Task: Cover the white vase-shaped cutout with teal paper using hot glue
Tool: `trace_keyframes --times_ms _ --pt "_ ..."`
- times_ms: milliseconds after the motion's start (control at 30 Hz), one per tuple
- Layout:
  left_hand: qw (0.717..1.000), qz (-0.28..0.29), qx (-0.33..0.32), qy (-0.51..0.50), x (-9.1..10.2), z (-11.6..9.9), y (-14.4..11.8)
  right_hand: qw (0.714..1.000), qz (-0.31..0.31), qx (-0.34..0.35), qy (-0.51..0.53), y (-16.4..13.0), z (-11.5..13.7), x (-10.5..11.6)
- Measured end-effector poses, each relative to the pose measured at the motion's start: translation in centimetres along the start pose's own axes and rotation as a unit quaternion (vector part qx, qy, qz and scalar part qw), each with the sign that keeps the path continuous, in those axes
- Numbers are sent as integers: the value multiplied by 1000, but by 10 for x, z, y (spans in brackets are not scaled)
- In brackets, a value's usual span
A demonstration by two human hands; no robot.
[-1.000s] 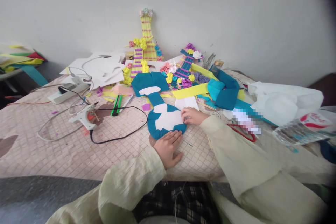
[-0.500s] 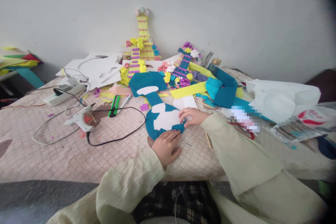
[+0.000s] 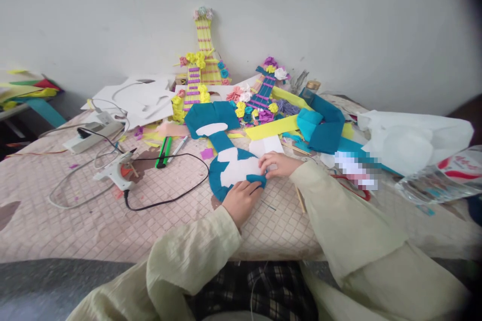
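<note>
I see my left hand (image 3: pixel 241 199) and right hand (image 3: pixel 276 164) both pinching the near edge of the teal guitar cutout (image 3: pixel 226 153), which lies just right of the glue gun (image 3: pixel 117 170). My worry is that a tug could crease the wrap or shift its white backing (image 3: pixel 238 169), and that gun's black cord (image 3: pixel 169 195) beside it could snag.

Around the teal guitar cut-out (image 3: pixel 226 153) lying flat on the bed there are two hands, the left hand (image 3: pixel 241 199) at its near edge and the right hand (image 3: pixel 276 164) at its right edge. Behind it stand two flower-decked model guitars, one yellow (image 3: pixel 201 67) and one blue (image 3: pixel 263 93). To its left lie one glue gun (image 3: pixel 116 170), one power strip (image 3: pixel 92 133) and one green utility knife (image 3: pixel 163 150); to its right, one plastic bottle (image 3: pixel 440 178).
</note>
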State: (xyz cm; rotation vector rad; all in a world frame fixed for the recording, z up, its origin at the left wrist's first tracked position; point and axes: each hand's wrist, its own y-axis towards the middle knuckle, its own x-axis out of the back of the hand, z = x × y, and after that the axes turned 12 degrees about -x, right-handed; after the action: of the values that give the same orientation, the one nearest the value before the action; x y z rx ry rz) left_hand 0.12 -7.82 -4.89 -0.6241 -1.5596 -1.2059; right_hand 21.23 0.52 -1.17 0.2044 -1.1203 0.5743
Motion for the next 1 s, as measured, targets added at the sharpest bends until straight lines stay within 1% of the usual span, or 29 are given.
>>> trace_keyframes --times_ms 300,500,667,767,867,1000 --pt "999 28 31 -11 -1 1 2 1000 0 -13 -3 5 1 -6" --pt "998 49 33 -5 0 1 3 1000 -1 -24 -1 12 -1 -9" --pt "998 45 32 -3 0 0 4 999 9 -43 -5 16 3 -9" --pt "998 44 37 3 1 0 4 998 19 -61 -12 14 9 -9" --pt "998 53 22 16 2 0 4 995 33 -90 -21 14 13 -8" --pt "997 60 0 41 -1 1 1 988 77 -125 -55 25 19 -1"
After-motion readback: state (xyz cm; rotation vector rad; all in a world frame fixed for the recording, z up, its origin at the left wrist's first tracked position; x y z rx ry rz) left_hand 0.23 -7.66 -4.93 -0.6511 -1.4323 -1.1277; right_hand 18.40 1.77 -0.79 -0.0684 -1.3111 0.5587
